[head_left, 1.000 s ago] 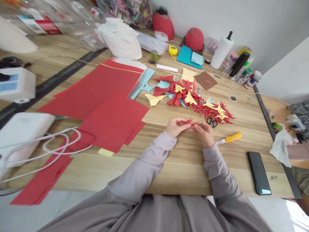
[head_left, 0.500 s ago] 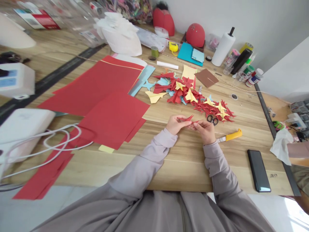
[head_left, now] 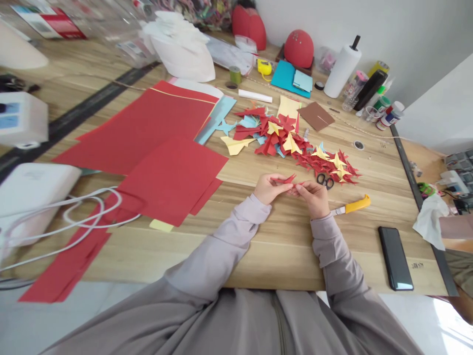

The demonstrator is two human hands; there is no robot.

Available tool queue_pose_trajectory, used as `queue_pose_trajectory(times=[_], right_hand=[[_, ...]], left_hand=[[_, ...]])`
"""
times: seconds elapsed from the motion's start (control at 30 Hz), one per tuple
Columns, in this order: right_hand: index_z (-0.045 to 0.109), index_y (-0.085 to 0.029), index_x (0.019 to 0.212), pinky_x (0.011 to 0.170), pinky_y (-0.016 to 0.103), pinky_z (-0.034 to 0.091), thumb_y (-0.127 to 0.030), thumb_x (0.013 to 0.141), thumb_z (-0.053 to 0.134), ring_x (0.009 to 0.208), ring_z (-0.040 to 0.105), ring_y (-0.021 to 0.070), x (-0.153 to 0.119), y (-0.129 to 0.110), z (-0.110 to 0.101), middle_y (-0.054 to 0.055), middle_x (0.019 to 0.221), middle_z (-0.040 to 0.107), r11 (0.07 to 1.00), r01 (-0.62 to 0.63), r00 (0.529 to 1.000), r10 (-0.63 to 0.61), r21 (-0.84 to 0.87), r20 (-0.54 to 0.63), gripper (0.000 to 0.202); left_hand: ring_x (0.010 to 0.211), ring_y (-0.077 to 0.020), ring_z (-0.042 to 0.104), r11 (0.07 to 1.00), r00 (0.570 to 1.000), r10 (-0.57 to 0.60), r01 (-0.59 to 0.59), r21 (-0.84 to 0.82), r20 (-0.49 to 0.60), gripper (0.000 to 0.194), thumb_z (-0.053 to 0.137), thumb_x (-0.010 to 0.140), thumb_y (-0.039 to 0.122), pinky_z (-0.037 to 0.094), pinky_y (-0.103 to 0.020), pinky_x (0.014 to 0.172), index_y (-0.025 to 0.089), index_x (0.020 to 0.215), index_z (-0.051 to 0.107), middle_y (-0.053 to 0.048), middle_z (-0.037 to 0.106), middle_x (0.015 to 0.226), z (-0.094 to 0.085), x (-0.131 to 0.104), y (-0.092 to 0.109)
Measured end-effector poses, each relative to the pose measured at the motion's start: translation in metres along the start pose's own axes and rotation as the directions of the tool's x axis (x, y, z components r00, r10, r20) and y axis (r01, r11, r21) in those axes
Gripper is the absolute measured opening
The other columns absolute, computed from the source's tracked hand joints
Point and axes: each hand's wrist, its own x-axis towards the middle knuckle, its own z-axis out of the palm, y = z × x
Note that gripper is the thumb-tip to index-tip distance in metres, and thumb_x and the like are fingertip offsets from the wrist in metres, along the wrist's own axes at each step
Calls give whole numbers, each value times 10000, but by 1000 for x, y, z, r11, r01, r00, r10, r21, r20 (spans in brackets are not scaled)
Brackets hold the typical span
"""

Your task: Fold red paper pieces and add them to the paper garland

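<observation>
Left hand [head_left: 271, 188]: pinching red paper [head_left: 289, 179]
Right hand [head_left: 314, 197]: pinching same paper
Scissors [head_left: 321, 180]: between right hand and pile [head_left: 291, 144]
Knife [head_left: 355, 204]: just beside right hand

Soft, bright daylight is spreading evenly over the surface [head_left: 281, 261], bringing out its pale grain. Glare is burning out a patch of floor [head_left: 453, 320] at lower right, and a small highlight is gleaming on the near end of the phone [head_left: 395, 259]. Shadows are staying faint, the cable [head_left: 98, 224] casting a weak one onto red paper. The wall [head_left: 399, 34] is fading into dull grey toward upper right. Wide-angle distortion is stretching the sleeves [head_left: 218, 256] near the bottom and leaning the white box [head_left: 24, 118] at left. Bottles [head_left: 114, 29] at upper left are smearing softly, and fine folds on the red piece [head_left: 286, 180] are blurring.
</observation>
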Motion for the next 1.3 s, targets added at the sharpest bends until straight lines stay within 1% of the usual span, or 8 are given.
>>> queue_pose_trajectory(times=[0.23,0.37,0.47,0.63,0.8,1.03,1.13,1.3], right_hand=[[628,-176,660,568,283,514,-390,629,712,520,601,128,2,6,0,7,582,667,995,53,996,-58,-79,-69,232],[650,-179,682,578,298,516,-365,624,715,545,609,142,2,6,-1,11,619,675,985,96,972,-124,-141,-199,206],[665,-190,717,623,320,525,-331,630,715,601,627,160,1,4,-1,23,678,690,968,171,943,-215,-182,-256,173],[691,-233,757,694,321,518,-237,698,670,725,633,176,-3,1,-1,29,762,692,884,322,916,-381,-338,-127,63],[692,-258,766,782,347,502,-177,723,637,800,631,186,-4,2,-1,20,806,690,800,442,879,-477,-406,17,107],[681,-253,770,762,353,509,-219,718,646,839,618,192,-3,2,-3,36,852,672,830,387,907,-422,-402,2,71],[678,-244,780,701,326,522,-252,692,676,843,613,189,-3,1,-3,46,878,663,877,338,934,-356,-341,8,88],[676,-232,772,744,338,518,-280,676,694,843,619,189,-2,1,-3,44,864,671,923,267,962,-274,-277,13,109]], left_hand=[[530,-155,624,1000,1000,-2,2,-6,-8,324,801,467,267,531,-329,633,103,709,662,-29,675,594,0,2,-6],[586,-152,629,999,1000,-2,1,-50,-12,423,791,495,291,528,-302,590,112,854,654,-44,689,711,0,3,-5],[517,-130,601,992,999,-42,45,-114,27,493,762,547,363,524,-292,540,128,954,614,-19,659,640,0,2,-1],[497,-138,600,972,993,-95,108,-208,70,503,715,574,483,516,-287,508,118,899,594,-25,637,589,-1,3,3],[465,-124,589,970,997,-79,75,-231,-7,420,794,488,328,503,-271,507,103,783,599,-22,652,575,-1,3,2],[531,-146,628,971,996,-85,80,-225,-15,513,815,418,179,507,-276,552,103,877,600,-39,685,634,0,0,4],[549,-148,629,976,996,-74,62,-207,-50,477,811,415,192,506,-275,555,106,838,609,-35,684,642,0,1,5],[515,-136,605,995,995,-14,4,-101,-103,467,801,432,227,497,-269,529,112,846,619,-20,669,622,0,1,4]])
